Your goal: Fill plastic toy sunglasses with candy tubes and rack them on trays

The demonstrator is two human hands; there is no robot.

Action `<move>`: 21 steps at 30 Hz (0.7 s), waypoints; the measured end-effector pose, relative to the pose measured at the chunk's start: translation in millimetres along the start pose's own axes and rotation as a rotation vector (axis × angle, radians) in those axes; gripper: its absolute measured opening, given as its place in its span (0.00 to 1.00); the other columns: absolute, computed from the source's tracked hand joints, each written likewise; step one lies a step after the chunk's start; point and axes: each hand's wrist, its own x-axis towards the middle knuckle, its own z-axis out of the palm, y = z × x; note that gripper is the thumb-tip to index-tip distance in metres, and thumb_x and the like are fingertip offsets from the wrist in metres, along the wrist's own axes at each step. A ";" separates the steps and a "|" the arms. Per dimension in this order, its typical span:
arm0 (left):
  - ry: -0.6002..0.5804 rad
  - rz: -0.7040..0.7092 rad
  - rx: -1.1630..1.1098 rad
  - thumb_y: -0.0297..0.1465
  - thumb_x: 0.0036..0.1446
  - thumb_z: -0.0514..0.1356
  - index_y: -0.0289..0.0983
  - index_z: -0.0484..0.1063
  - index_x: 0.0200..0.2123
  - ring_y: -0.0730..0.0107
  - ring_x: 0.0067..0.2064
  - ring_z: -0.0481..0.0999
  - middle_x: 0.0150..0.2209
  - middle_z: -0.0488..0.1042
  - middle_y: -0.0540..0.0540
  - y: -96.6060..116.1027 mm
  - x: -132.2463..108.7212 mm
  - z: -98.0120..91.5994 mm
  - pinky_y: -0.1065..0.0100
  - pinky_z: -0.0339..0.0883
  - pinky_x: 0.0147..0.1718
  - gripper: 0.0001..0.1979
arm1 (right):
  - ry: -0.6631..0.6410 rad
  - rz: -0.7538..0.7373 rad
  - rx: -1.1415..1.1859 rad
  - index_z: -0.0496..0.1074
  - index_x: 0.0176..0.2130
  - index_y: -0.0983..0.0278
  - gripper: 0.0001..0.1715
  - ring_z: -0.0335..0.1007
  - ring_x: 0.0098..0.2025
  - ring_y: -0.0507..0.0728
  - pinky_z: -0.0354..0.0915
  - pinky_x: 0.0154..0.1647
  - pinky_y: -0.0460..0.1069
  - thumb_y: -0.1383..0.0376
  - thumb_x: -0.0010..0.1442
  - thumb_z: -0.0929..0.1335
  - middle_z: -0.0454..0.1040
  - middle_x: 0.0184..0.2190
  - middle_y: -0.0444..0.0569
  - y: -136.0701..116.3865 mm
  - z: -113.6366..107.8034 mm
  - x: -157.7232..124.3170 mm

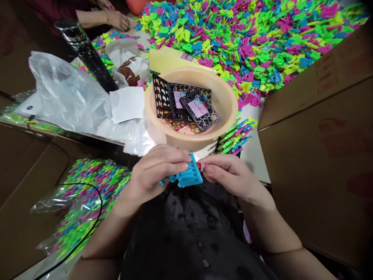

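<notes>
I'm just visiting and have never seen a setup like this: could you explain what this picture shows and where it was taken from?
There's no robot here: these are a person's own bare hands, seen by a camera worn on the head, looking forward and down. The left hand grips a blue plastic piece; the right hand pinches a small red item at its edge. Beyond them, a peach tub holds black perforated trays. Behind it spreads a heap of bright plastic pieces. Another person's hand shows at upper left.
</notes>
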 end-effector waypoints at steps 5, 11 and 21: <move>-0.143 -0.049 0.021 0.25 0.58 0.52 0.38 0.67 0.40 0.65 0.43 0.74 0.41 0.76 0.41 5.9 1.4 -8.9 0.59 0.67 0.42 0.09 | 0.011 -0.014 0.090 0.75 0.30 0.67 0.15 0.49 0.20 0.46 0.51 0.20 0.43 0.59 0.59 0.65 0.58 0.18 0.40 6.4 8.2 -4.6; -0.222 -0.047 0.025 0.26 0.59 0.51 0.37 0.66 0.39 0.68 0.40 0.74 0.40 0.76 0.41 10.4 6.1 -12.2 0.62 0.66 0.41 0.07 | 0.035 0.007 0.275 0.73 0.31 0.68 0.15 0.47 0.18 0.45 0.47 0.16 0.42 0.57 0.58 0.66 0.56 0.16 0.39 22.1 21.5 -11.9; 0.277 -0.065 0.187 0.25 0.53 0.59 0.38 0.69 0.40 0.64 0.45 0.74 0.42 0.76 0.43 1.0 -20.0 15.9 0.61 0.70 0.40 0.10 | 0.237 0.019 0.028 0.66 0.36 0.62 0.09 0.58 0.27 0.48 0.57 0.27 0.42 0.62 0.55 0.69 0.65 0.26 0.41 14.2 24.0 -13.3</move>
